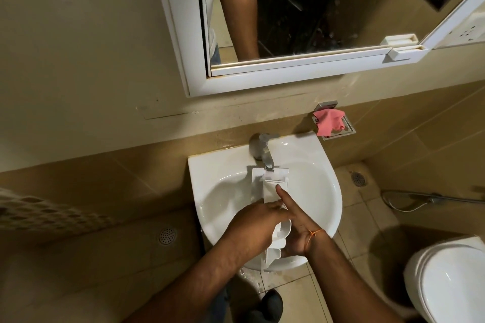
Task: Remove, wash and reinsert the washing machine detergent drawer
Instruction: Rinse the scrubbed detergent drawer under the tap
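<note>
Both forearms reach forward to the sink [322, 165], the landmark for everything else. Over its near rim the left hand [258, 220] lies curled across the detergent drawer [273, 186], its grip grasping the drawer's middle, while the right hand [296, 233] holds the near end from the right side, forefinger stretched straight along the top face and a thin orange thread round the wrist. So the drawer lies lengthwise over the basin, its near compartments sticking out past the front rim, its far end just under the tap [263, 151] at the back of the sink.

This looks like the washing step, with removal done and reinsertion still ahead. To do it well, I would keep the left hand firm as the anchor, tilt the drawer so water runs toward the basin and not off the front, and rub inside each compartment with the free finger. Wet tiles show on the floor below the sink front, so dripping is a fair risk.

Right of the sink, on the wall, a pink cloth [329, 124] sits in a metal holder; above the sink hangs a mirror [288, 65].
</note>
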